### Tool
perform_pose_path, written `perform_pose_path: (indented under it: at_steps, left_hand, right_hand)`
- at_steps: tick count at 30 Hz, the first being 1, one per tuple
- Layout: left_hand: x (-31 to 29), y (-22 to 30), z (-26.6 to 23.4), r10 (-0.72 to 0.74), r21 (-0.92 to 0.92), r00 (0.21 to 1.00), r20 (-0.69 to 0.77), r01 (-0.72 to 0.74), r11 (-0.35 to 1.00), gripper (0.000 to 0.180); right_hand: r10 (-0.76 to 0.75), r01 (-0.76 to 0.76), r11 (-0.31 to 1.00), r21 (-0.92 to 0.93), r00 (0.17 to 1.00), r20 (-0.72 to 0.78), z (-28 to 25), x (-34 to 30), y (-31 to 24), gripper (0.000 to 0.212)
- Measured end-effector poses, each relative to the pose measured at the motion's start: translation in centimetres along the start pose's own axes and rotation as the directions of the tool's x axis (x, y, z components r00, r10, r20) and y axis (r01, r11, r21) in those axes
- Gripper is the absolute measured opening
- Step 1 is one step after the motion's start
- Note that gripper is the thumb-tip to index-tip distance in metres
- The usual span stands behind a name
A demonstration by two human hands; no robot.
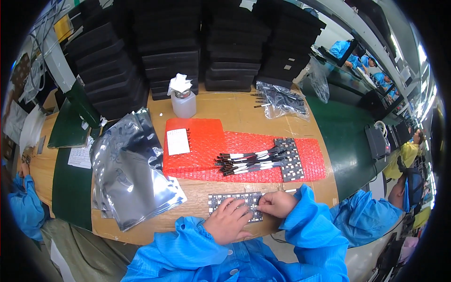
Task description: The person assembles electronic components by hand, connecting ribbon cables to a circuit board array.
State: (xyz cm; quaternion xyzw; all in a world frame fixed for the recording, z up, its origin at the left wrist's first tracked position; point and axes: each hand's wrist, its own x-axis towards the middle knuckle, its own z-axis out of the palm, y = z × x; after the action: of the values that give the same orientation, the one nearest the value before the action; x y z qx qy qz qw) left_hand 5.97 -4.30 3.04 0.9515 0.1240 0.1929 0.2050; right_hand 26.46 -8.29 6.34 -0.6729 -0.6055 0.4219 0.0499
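A dark circuit board panel (217, 200) dotted with small pale parts lies near the table's front edge. My left hand (229, 222) rests across it, fingers stretched out over the board. At the panel's right end my right hand (277, 204) has thumb and forefinger pinched together; whatever they grip is too small to make out. Beyond both hands, a second circuit board panel (293, 162) lies on red bubble wrap (310, 157). Black-and-white cables (249, 160) run leftward from it in a bundle.
Silver antistatic bags (131, 174) lie at left. A folded red bubble pouch (204, 136) bears a white label. Behind stand a bottle (183, 104) topped with tissue, a clear plastic bag (286, 103) and tall stacks of black foam trays (171, 66). Co-workers sit on either side.
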Motion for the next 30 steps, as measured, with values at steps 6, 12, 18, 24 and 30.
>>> perform_pose_path:
  at_steps: [6,12,18,24,30]
  left_hand:
    - [-0.1,0.2,0.1,-0.012,0.028,1.000,0.008,0.012,1.000,0.055]
    - [0.1,0.4,0.1,-0.036,0.049,0.999,0.030,0.035,0.998,0.057]
    - [0.4,0.4,-0.1,-0.056,0.071,0.997,0.059,0.051,0.996,0.058]
    - [0.4,0.3,-0.1,-0.063,0.084,0.996,0.067,0.057,0.995,0.058]
    - [0.5,0.2,-0.1,-0.051,0.065,0.996,0.075,0.047,0.997,0.057]
  right_hand:
    - [-0.014,0.014,1.000,-0.016,1.000,0.003,0.2,0.5,0.1,0.021]
    - [-0.017,0.017,1.000,-0.010,1.000,-0.020,0.2,0.6,0.0,0.021]
    - [-0.042,0.031,0.994,-0.105,0.994,-0.104,0.5,0.1,-0.2,0.017]
    - [-0.529,0.281,0.812,-0.512,0.724,-0.443,3.3,-2.4,-1.3,0.021]
    - [-0.451,0.227,0.872,-0.434,0.719,-0.530,5.4,-2.9,-0.5,0.033]
